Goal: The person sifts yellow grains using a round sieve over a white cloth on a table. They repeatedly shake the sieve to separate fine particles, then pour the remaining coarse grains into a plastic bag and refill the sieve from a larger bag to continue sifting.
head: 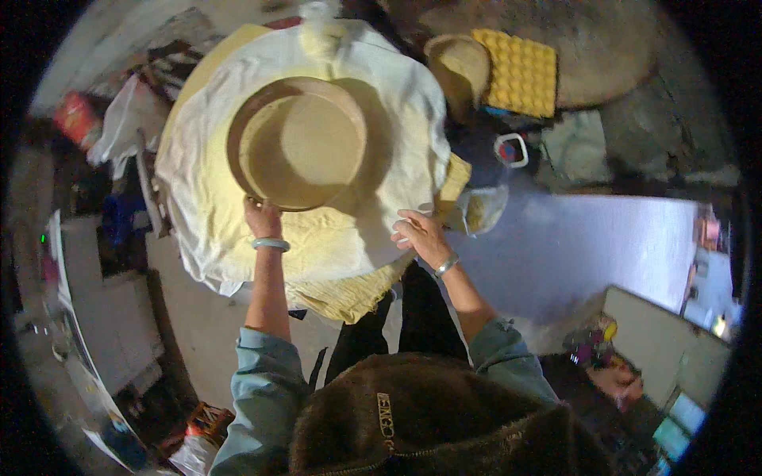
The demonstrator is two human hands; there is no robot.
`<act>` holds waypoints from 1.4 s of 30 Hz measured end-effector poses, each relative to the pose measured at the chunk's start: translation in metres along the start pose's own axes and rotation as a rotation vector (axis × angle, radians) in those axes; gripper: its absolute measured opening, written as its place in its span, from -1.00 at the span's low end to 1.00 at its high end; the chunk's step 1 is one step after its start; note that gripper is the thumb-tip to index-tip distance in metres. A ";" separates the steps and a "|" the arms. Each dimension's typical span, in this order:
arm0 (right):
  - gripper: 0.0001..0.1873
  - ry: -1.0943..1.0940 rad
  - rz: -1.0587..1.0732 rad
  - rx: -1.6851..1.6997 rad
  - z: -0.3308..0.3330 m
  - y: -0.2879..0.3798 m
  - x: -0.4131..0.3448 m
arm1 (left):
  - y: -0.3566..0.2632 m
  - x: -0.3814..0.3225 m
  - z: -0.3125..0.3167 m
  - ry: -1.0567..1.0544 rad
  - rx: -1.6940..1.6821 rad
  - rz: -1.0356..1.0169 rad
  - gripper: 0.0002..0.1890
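My left hand (pixel 264 218) grips the near rim of a round, high-walled sieve (pixel 236 128), with a pale tan, evenly coloured bottom inside. Beneath it a white cloth (pixel 411 140), wrinkled and dusted with yellow powder, covers a round surface. The sieve throws a dark shadow to its right across this cloth. At the cloth's near right side is my right hand (pixel 419 235), its fingers partly curled. Something small and whitish shows under these fingers; whether they pinch it or merely pass over the cloth is unclear. A yellowish cloth (pixel 351 294) hangs over the front edge.
Behind the round surface stands a clear container (pixel 321 38) with pale yellow contents. To the right are a basket (pixel 458 65), a yellow egg tray (pixel 524 74), a small white-rimmed container (pixel 511 150) and an open plastic bag (pixel 481 211). Another plastic bag (pixel 134 116) hangs at left.
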State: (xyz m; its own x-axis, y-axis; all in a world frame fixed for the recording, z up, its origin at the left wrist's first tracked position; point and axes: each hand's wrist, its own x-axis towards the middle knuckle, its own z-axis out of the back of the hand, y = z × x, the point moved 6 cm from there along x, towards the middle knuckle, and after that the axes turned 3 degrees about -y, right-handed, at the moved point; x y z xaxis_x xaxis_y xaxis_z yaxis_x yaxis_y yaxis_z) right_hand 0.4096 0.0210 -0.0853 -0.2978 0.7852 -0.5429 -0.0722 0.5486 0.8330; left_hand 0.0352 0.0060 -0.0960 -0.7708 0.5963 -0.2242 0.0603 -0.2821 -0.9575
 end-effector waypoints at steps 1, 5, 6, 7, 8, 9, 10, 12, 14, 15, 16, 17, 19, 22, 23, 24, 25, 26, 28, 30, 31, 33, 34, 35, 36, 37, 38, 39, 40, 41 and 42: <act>-0.49 -0.041 -0.035 0.032 0.015 -0.011 -0.011 | 0.003 -0.003 -0.005 0.031 -0.072 0.067 -0.69; -0.57 -0.225 -0.104 0.112 0.092 -0.062 -0.042 | 0.007 -0.017 -0.017 0.106 -0.107 0.071 -0.64; -0.58 -0.284 -0.153 0.116 0.112 -0.078 -0.044 | 0.012 -0.020 -0.015 0.097 -0.091 0.093 -0.63; -0.59 -0.343 -0.202 0.114 0.131 -0.096 -0.045 | 0.015 -0.021 -0.013 0.096 -0.095 0.087 -0.62; -0.54 -0.395 -0.219 0.093 0.149 -0.111 -0.044 | 0.020 -0.023 -0.009 0.109 -0.049 0.099 -0.61; -0.51 -0.434 -0.176 -0.117 0.167 -0.121 -0.040 | 0.023 -0.024 -0.005 0.098 -0.077 0.091 -0.59; -0.47 -0.474 -0.144 -0.332 0.185 -0.129 -0.033 | 0.026 -0.026 0.000 0.092 -0.070 0.111 -0.58; -0.33 -0.539 -0.133 -0.686 0.214 -0.146 -0.018 | 0.022 -0.035 0.010 0.085 0.104 0.035 -0.46; -0.40 -0.607 0.006 -0.848 0.229 -0.158 0.006 | 0.016 -0.061 0.019 0.035 0.004 0.020 -0.26; -0.43 -0.658 0.092 -0.931 0.234 -0.162 0.016 | 0.005 -0.075 0.021 -0.040 0.370 -0.104 -0.22; -0.43 -0.624 0.072 -1.012 0.240 -0.174 0.033 | -0.001 -0.097 0.017 -0.051 0.308 -0.164 -0.24; -0.42 -0.600 0.086 -1.095 0.244 -0.184 0.050 | -0.011 -0.120 0.010 -0.014 0.499 -0.255 -0.27; -0.42 -0.510 0.025 -1.245 0.252 -0.210 0.082 | -0.021 -0.146 -0.007 -0.027 0.456 -0.278 -0.36; -0.48 -0.084 -0.399 -1.294 0.267 -0.266 0.122 | -0.037 -0.182 -0.040 0.043 0.571 -0.411 -0.39; -0.54 -0.081 -0.402 -1.224 0.269 -0.273 0.128 | -0.042 -0.189 -0.049 0.044 0.592 -0.423 -0.39; -0.60 -0.106 -0.403 -1.172 0.273 -0.276 0.130 | -0.047 -0.195 -0.059 0.057 0.605 -0.445 -0.40; -0.64 -0.128 -0.420 -1.121 0.275 -0.279 0.129 | -0.053 -0.203 -0.068 0.066 0.618 -0.469 -0.40; -0.69 -0.107 -0.370 -1.166 0.278 -0.277 0.126 | -0.057 -0.211 -0.078 0.103 0.618 -0.474 -0.41; -0.69 -0.029 -0.330 -1.311 0.282 -0.271 0.112 | -0.065 -0.227 -0.100 0.166 0.609 -0.513 -0.41; -0.69 -0.044 -0.261 -1.392 0.294 -0.253 0.092 | -0.068 -0.247 -0.123 0.261 0.506 -0.505 -0.40; -0.68 -0.106 -0.212 -1.405 0.304 -0.238 0.081 | -0.070 -0.256 -0.132 0.294 0.426 -0.484 -0.39; -0.66 -0.170 -0.184 -1.360 0.316 -0.208 0.063 | -0.068 -0.275 -0.154 0.434 0.287 -0.482 -0.38; -0.65 -0.174 -0.202 -1.304 0.327 -0.190 0.051 | -0.061 -0.285 -0.161 0.481 0.293 -0.391 -0.41; -0.64 -0.179 -0.184 -1.251 0.330 -0.169 0.040 | -0.053 -0.295 -0.166 0.518 0.187 -0.284 -0.45; -0.60 -0.174 -0.165 -1.117 0.332 -0.145 0.026 | -0.044 -0.304 -0.174 0.570 0.178 -0.259 -0.42; -0.59 -0.163 -0.100 -1.118 0.326 -0.119 0.012 | -0.029 -0.314 -0.177 0.641 0.137 -0.063 -0.41; -0.59 -0.156 -0.065 -1.119 0.323 -0.090 -0.007 | -0.017 -0.322 -0.185 0.716 0.063 -0.013 -0.43; -0.58 -0.153 -0.027 -1.121 0.319 -0.059 -0.027 | -0.004 -0.331 -0.188 0.787 0.106 0.062 -0.44; -0.57 -0.119 -0.068 -1.108 0.315 -0.031 -0.047 | 0.009 -0.339 -0.194 0.855 0.055 0.123 -0.43; -0.56 -0.092 -0.039 -1.056 0.307 0.001 -0.068 | 0.020 -0.346 -0.199 0.915 -0.007 0.190 -0.41; -0.60 -0.056 -0.055 -1.101 0.299 0.030 -0.085 | 0.031 -0.351 -0.201 0.921 -0.023 0.305 -0.39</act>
State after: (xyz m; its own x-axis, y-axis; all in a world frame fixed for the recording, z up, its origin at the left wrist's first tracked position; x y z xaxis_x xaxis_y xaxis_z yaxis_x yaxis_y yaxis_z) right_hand 0.7177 0.0563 -0.0459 -0.2266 0.7949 -0.5629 -0.9005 0.0494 0.4321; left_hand 0.4347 -0.0613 -0.0838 0.0778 0.8576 -0.5085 0.1957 -0.5132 -0.8356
